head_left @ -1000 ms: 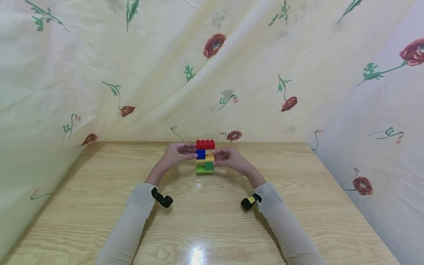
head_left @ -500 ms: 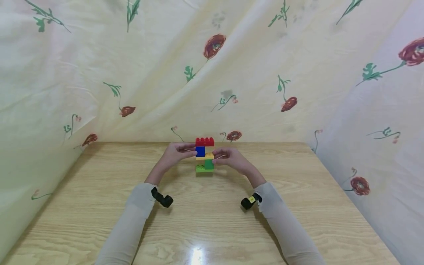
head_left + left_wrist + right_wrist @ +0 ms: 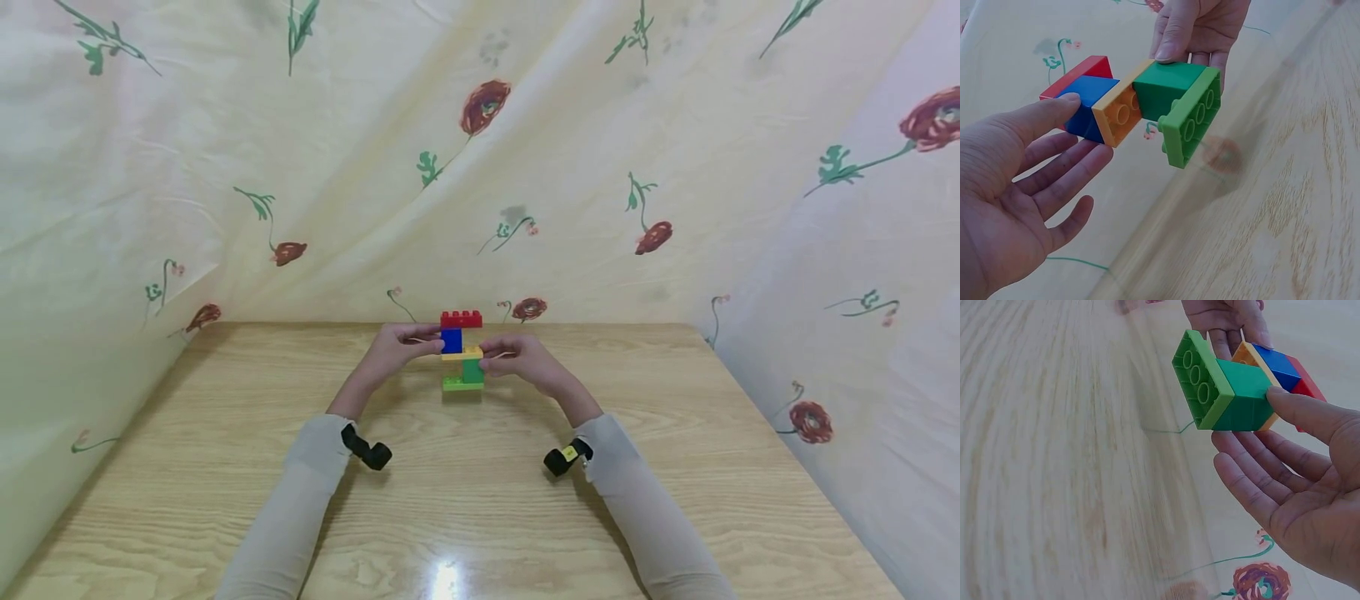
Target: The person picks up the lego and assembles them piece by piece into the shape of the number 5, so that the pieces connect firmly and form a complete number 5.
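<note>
Between both hands is a stack of toy building bricks. Its parts, from the bottom up, are a flat light green brick [image 3: 462,386], a dark green brick [image 3: 473,371] on the right, a flat yellow-orange brick [image 3: 1116,115], a blue brick [image 3: 452,341] on the left and a red brick [image 3: 461,319] on top. My left hand [image 3: 396,346] pinches the blue brick with thumb and fingers. At the other side my right hand [image 3: 523,363] pinches the dark green brick, its thumb touching near the yellow-orange one. Both wrist views show the hollow underside of the light green brick, off the table.
A wood-grain table [image 3: 465,500] lies under the hands. Flower-printed cloth [image 3: 360,167] hangs behind it and along both sides, close to the table's far edge. A small black camera [image 3: 367,450] sits on the left wrist, another black camera [image 3: 564,458] on the right.
The brick stack has tipped, so less of the stud tops and more of its front faces show. Its red top has risen slightly in the head view. Both hands keep their hold.
</note>
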Demonstrator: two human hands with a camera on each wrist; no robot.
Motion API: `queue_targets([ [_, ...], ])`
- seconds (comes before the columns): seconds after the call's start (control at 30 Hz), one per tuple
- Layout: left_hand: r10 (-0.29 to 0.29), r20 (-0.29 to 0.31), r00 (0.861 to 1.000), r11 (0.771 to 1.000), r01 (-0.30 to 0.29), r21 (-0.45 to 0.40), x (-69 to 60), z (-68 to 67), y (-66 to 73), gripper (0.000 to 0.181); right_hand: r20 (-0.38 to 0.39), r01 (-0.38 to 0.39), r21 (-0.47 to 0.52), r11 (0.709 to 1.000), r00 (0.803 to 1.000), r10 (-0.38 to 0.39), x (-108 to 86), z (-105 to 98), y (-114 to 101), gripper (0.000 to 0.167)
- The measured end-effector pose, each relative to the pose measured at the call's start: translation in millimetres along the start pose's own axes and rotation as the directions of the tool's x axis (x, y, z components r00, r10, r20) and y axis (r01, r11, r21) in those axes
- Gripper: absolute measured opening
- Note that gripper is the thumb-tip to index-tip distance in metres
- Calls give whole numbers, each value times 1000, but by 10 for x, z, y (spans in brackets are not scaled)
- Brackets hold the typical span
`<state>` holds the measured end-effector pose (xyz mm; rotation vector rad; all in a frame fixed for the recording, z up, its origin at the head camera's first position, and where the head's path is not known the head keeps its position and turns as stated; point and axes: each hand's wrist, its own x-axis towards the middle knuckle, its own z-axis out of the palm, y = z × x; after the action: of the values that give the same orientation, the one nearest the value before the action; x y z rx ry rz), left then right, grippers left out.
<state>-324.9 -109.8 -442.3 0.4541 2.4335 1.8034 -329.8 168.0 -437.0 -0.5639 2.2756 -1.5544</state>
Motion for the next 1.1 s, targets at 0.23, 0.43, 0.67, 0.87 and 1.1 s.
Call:
queue_targets([
  [0.23,-4,-14,1000,999,3,-44,0,14,-14,48,5,-11,30,1000,1000,10,-4,7,-5,44],
  [0.43,-20,-3,1000,997,20,-71,-1,31,-11,48,15,-33,58,998,999,32,-8,8,-8,43],
  [0.67,-72,23,997,994,73,-77,-12,22,-21,50,26,-46,44,998,999,44,1,18,0,45],
  [0.87,-90,38,995,989,94,-118,3,30,-56,50,41,-78,49,996,996,76,11,24,12,47],
  [1.1,-113,38,993,987,117,-110,22,48,-99,48,63,-86,49,995,995,83,33,19,55,46],
])
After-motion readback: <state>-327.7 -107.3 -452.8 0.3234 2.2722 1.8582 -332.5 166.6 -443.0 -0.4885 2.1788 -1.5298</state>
